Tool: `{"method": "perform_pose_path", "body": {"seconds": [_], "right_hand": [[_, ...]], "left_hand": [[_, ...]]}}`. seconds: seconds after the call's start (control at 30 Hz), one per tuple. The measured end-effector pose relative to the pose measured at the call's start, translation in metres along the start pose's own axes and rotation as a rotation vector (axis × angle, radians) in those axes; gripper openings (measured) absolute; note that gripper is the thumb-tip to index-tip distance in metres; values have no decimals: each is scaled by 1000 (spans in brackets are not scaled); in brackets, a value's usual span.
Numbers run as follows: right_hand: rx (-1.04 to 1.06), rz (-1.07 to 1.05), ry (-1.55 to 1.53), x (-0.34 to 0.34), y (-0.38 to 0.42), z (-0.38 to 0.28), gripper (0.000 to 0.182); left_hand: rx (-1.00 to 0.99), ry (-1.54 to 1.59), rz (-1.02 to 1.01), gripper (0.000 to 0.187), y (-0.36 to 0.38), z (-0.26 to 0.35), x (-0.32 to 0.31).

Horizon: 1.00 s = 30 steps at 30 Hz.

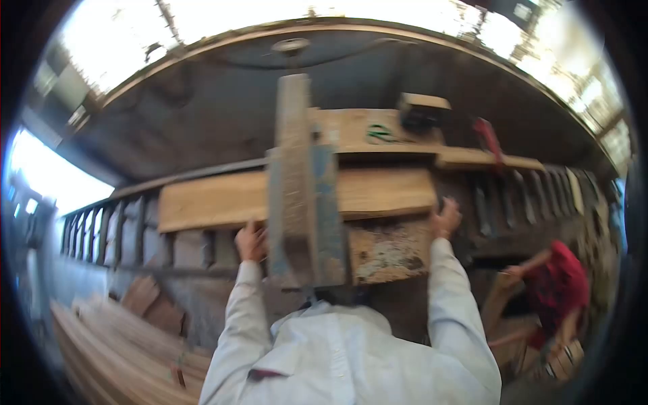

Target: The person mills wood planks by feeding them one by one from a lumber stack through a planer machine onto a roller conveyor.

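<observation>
A long pale wooden plank lies crosswise in front of me and passes under the upright column of a blue-grey machine. My left hand grips the plank's near edge, just left of the machine. At the plank's right end is my right hand, its fingers curled against the end and corner. Motion blur softens both hands. The plank's middle is hidden behind the column. Below its right half sits a rough, stained board.
Roller tracks run left and right of the machine. Behind the plank lie a marked board, a dark block-like object and a red tool. Long boards are stacked at lower left. A person in red handles wood at lower right.
</observation>
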State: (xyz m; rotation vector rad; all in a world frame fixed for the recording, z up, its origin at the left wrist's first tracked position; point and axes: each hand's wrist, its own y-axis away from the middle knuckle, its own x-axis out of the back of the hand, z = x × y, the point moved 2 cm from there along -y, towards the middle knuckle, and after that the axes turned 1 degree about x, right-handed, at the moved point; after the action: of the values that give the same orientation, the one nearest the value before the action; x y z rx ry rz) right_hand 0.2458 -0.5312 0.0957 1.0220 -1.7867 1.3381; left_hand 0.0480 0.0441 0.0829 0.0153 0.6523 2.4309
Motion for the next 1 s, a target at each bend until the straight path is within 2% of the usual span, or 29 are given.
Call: {"method": "perform_pose_path", "body": {"seconds": [0.03, 0.07, 0.1, 0.13, 0.23, 0.33, 0.37, 0.4, 0.47, 0.5, 0.53, 0.7, 1.0], "right_hand": [[-38, -3, 5, -1, -1, 1, 51], [-71, -19, -50, -7, -2, 6, 61], [-124, -22, -88, -4, 2, 4, 66], [-159, -33, -140, -1, 3, -2, 70], [-220, -128, -159, 7, 0, -6, 76], [-133, -101, -63, 12, -4, -6, 70], [-49, 2, -15, 21, -4, -15, 58], [-12, 6, -11, 26, -5, -22, 54], [-58, -109, -81, 15, -7, -16, 68], [-118, -95, -91, 3, -1, -11, 71], [-161, -139, -132, 3, -1, -9, 74], [-158, -165, -129, 3, 1, -6, 76], [-161, -205, -132, 5, 0, -6, 80]], "left_hand": [[-5, -77, -23, 41, 6, -1, -6], [-52, -207, 20, 45, 5, -6, -13], [-246, -502, 23, 51, -21, -27, 2], [-526, -644, 3, 55, -55, -61, 22], [-404, -718, -50, 57, -53, -56, 20], [44, -332, -99, 54, 15, 6, -13], [97, -190, -96, 55, 15, 8, -4], [132, -42, -81, 56, 14, 12, 9], [76, 129, 96, 61, -4, 19, 40], [-21, 82, 102, 61, -15, 24, 55], [-34, 147, 130, 59, -24, 29, 66], [-121, 155, 236, 49, -29, 31, 77], [-228, 118, 351, 55, -36, 19, 74]]}}
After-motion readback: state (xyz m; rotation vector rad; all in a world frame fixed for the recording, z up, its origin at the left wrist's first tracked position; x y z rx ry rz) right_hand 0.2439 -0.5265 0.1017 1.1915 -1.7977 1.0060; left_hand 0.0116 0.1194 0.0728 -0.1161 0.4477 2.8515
